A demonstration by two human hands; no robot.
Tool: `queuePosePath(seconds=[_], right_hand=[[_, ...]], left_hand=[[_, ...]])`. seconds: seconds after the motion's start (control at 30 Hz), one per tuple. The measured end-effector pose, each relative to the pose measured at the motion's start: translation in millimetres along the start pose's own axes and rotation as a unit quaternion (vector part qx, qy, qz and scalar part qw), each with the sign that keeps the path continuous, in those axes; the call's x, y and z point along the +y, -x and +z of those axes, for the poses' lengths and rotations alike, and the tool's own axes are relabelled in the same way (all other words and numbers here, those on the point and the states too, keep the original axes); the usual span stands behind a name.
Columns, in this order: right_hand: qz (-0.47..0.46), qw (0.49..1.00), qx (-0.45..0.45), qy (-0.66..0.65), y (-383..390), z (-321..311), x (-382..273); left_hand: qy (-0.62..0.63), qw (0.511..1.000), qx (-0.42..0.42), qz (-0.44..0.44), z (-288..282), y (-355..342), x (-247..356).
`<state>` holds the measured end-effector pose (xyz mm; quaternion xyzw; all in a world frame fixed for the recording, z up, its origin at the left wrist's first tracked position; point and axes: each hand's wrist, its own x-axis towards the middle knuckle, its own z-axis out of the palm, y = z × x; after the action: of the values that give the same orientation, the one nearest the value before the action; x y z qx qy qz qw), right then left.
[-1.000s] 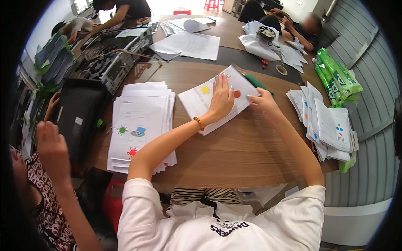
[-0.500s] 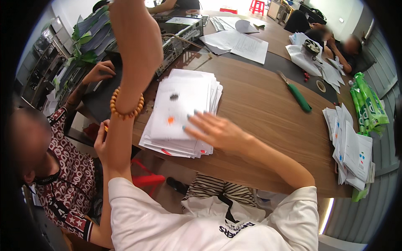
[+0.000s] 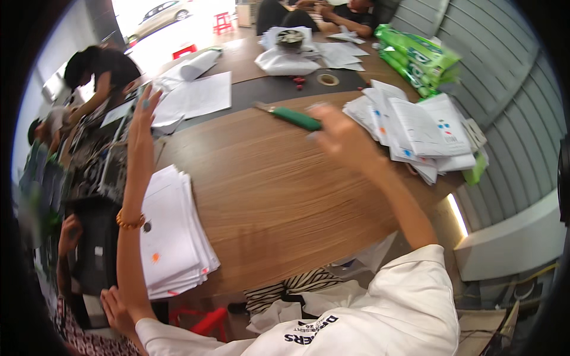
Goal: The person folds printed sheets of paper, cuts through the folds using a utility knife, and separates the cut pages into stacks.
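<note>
My right hand (image 3: pixel 338 133), partly smeared by motion, is at the handle end of a green-handled knife (image 3: pixel 294 117) on the table. Its thumb and fingers are apart on either side of the handle end. My left hand (image 3: pixel 144 113) is raised at the left, fingers stretched out and holding nothing, beside loose white sheets (image 3: pixel 199 95). A string of wooden beads circles my left wrist. Below that forearm, partly covered by it, lies a thick stack of white papers (image 3: pixel 172 231) with a dark mark and an orange mark on top.
Bundled papers (image 3: pixel 430 127) and a green plastic package (image 3: pixel 415 59) lie on the right. Farther back are a cooling fan (image 3: pixel 291 39), a tape roll (image 3: pixel 327 79) and small red pieces. An opened computer case (image 3: pixel 98 142) stands left, near another person's hands (image 3: pixel 71 233). Others sit farther off.
My view has swung to the right. My right hand has left the paper stack and reached the knife's handle. My left arm is still raised, with its fingers now in view.
</note>
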<state>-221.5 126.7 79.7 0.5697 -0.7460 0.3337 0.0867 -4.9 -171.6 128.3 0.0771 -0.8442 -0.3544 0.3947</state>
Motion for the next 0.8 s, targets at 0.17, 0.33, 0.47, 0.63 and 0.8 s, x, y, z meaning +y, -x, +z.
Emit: queuePosePath(seconds=[0.17,0.33,0.47,0.63,0.8], right_hand=[[0.317,0.815,0.019,0.485,109.0,-94.1,125.3],[0.373,0.841,-0.075,0.383,156.2,-95.8,135.9],[0.304,0.830,-0.015,0.468,130.0,-97.3,101.1],[0.044,0.946,0.179,0.267,65.0,-78.2,13.2],[-0.239,0.965,0.100,0.040,13.1,-52.0,-6.0]], left_hand=[[0.081,0.993,-0.046,-0.075,36.3,-13.3,-21.2],[0.109,0.986,-0.101,-0.074,66.9,-12.9,-22.2],[0.084,0.984,-0.131,-0.085,78.0,-14.6,-8.3],[-0.044,0.992,-0.042,0.109,71.8,-2.5,22.9],[-0.034,0.944,0.137,0.298,42.9,1.2,46.9]])
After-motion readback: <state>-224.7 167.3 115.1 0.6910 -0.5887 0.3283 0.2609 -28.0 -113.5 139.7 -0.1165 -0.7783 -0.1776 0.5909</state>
